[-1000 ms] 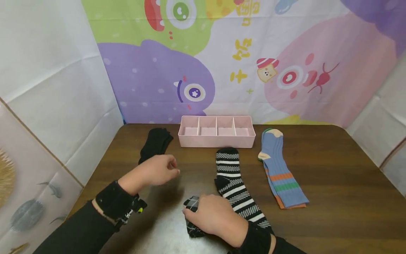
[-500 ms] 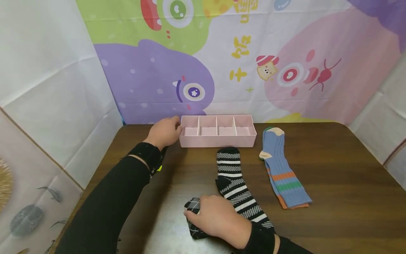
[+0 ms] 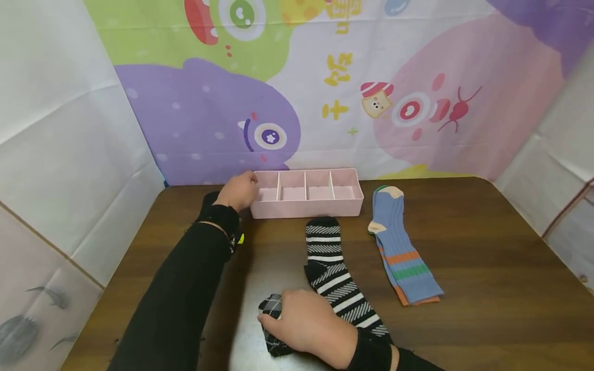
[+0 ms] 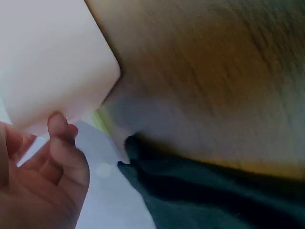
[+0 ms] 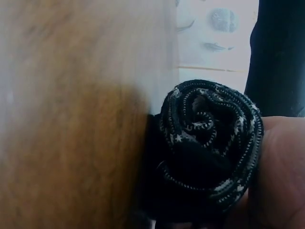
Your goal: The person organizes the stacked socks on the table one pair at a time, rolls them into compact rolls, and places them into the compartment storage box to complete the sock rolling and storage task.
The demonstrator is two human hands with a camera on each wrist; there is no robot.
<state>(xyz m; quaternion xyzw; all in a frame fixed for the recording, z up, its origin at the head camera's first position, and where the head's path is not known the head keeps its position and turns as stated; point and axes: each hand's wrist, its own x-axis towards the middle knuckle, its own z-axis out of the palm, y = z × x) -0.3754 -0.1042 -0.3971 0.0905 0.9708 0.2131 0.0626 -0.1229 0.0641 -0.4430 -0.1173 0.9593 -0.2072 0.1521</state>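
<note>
Because the rolled black-and-grey plaid knit sock (image 5: 212, 143) shows its loose spiral of layers end-on in the right wrist view, it should handle as something light, soft and springy, in no danger of breaking but apt to unwind if let go. It is on the near part of the brown wooden table (image 3: 487, 247), left of the long black-and-white striped sock (image 3: 343, 278). The right hand (image 3: 308, 324) is closed around the roll, thumb along its upper side and palm against its outer turn; that hold across the coil looks the best place to take it, since pinching a single layer would probably pull the spiral apart. Knit cloth should grip well against skin, so light pressure ought to do. Near the back edge stands a pale pink rectangular box with four compartments (image 3: 306, 208), probably thin, stiff plastic, light but smoother to the fingers. The left hand (image 3: 238, 190) is at its left end, fingers bent and seeming to pinch the rim, a sensible hold, as that wall offers an edge. A pair of blue ribbed socks (image 3: 403, 245) lies flat, well apart from both hands.
</note>
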